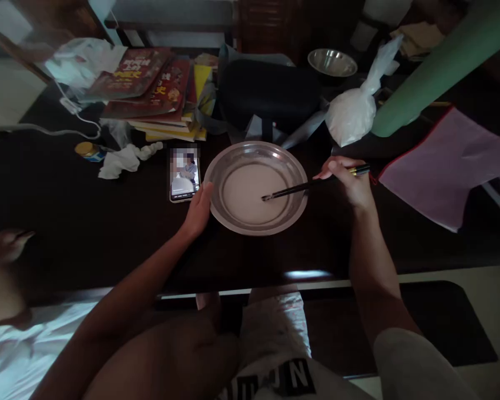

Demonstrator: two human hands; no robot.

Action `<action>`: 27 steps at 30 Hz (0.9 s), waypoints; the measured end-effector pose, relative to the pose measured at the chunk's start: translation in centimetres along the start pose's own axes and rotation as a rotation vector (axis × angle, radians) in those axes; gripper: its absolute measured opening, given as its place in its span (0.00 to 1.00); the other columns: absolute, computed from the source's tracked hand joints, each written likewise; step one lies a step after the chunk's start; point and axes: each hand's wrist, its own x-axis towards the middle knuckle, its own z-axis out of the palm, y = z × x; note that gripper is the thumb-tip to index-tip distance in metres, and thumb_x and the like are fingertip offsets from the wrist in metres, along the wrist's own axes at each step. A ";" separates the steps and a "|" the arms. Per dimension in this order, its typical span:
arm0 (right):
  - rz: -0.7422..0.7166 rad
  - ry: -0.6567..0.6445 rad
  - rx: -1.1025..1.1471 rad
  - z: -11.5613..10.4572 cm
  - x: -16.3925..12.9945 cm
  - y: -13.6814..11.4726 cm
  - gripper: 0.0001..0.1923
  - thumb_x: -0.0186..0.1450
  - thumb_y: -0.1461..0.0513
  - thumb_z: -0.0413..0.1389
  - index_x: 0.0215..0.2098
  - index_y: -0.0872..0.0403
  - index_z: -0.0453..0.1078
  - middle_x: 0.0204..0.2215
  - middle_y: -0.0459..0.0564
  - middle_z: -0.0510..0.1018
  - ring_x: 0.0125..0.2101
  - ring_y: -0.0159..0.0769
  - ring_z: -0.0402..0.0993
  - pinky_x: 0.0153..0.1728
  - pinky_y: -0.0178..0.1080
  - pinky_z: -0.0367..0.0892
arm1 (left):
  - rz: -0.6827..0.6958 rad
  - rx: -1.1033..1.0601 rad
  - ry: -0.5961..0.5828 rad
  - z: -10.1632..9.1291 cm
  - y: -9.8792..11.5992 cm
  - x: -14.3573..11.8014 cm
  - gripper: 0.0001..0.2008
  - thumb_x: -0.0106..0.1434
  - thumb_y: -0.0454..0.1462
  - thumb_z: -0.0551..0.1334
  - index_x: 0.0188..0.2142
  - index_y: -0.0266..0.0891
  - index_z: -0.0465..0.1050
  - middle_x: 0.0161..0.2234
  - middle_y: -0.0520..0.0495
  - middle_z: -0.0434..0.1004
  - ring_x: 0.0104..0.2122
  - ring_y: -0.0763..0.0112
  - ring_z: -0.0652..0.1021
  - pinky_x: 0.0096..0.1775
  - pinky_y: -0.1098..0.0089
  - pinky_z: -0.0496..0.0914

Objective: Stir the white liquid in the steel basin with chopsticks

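Left hand: touches metal bowl at left rim; finger closure I cannot tell.
Right hand: closed on chopsticks, tips inside bowl.

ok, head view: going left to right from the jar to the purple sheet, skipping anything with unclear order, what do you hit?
jar → white wad → phone → bowl → right hand → purple sheet
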 end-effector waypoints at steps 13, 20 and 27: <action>0.007 -0.110 -0.014 0.2 -0.1 0.0 0.16 0.65 0.48 0.61 0.26 0.46 0.79 0.25 0.44 0.81 0.31 0.36 0.81 0.39 0.43 0.74 | -0.003 -0.008 0.007 0.0 -0.2 0.0 0.29 0.68 0.57 0.52 0.50 0.36 0.75 0.53 0.39 0.80 0.57 0.50 0.76 0.61 0.51 0.68; -0.013 0.008 -0.014 0.1 -0.1 0.1 0.16 0.66 0.50 0.61 0.25 0.48 0.79 0.24 0.43 0.80 0.29 0.34 0.80 0.39 0.41 0.74 | 0.009 0.000 -0.001 0.0 -0.1 0.1 0.32 0.67 0.59 0.52 0.51 0.35 0.75 0.52 0.38 0.80 0.56 0.51 0.76 0.59 0.55 0.70; -0.017 -0.115 -0.067 0.4 -0.1 -0.1 0.14 0.64 0.48 0.63 0.29 0.47 0.80 0.29 0.45 0.84 0.35 0.35 0.82 0.42 0.40 0.73 | -0.004 0.010 0.018 0.0 0.0 0.0 0.29 0.68 0.57 0.52 0.50 0.38 0.75 0.51 0.40 0.81 0.56 0.52 0.76 0.60 0.53 0.69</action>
